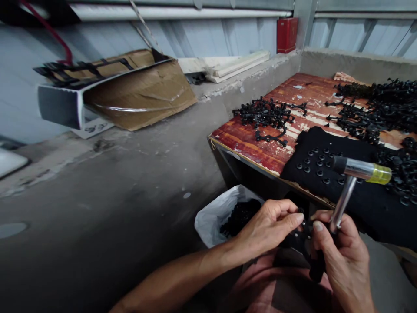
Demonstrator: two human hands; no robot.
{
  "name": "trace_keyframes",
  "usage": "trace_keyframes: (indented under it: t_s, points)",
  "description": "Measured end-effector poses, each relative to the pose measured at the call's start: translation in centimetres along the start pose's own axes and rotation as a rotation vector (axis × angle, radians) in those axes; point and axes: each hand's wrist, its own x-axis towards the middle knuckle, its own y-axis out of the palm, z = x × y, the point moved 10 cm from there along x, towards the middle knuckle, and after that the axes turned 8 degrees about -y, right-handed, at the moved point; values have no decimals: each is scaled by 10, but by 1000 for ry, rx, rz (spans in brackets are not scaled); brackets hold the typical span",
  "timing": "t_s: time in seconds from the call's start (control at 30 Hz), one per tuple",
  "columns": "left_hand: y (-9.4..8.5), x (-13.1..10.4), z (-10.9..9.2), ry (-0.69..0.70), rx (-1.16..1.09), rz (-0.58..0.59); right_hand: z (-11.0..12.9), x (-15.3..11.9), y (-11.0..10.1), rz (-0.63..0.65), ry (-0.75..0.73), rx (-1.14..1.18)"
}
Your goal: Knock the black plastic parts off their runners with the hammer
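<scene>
My right hand point(345, 254) is closed around the handle of a small two-faced mallet point(358, 168), its head pointing up, with one black face and one yellow face. Thumb and forefinger of that hand also pinch the edge of a black piece with small shiny dots point(306, 234). From the other side my left hand point(272, 221) grips the same piece between thumb and fingers. Fingers hide much of its shape. Just beyond the hands, small round black parts point(319, 163) sit in loose rows on a black cloth pad point(312, 141).
A red-brown worn table point(247, 139) carries piles of black plastic parts point(265, 112). Below its edge, a white bag point(208, 219) holds more black pieces. An open cardboard box point(156, 93) lies on the ledge at left. A red box point(287, 34) hangs in the corner.
</scene>
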Motion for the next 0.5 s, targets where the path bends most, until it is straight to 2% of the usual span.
trace_keyframes:
  t_s: [0.1,0.2,0.3,0.37,0.43,0.5]
  points:
    - [-1,-2,-5,0,167,16,-1,0,2,4,-28,1]
    - [-4,-6,-9,23,211,-2,0,0,7,10,-45,11]
    - [-23,-13,-9,49,139,-200,4,1,12,10,-45,48]
    - [-34,-17,-1,18,46,-314,5,2,14,7,-31,82]
    - [-34,-16,8,-32,-16,-310,5,3,15,4,-15,109]
    - [-28,-13,8,-32,3,-254,5,4,15,1,5,124]
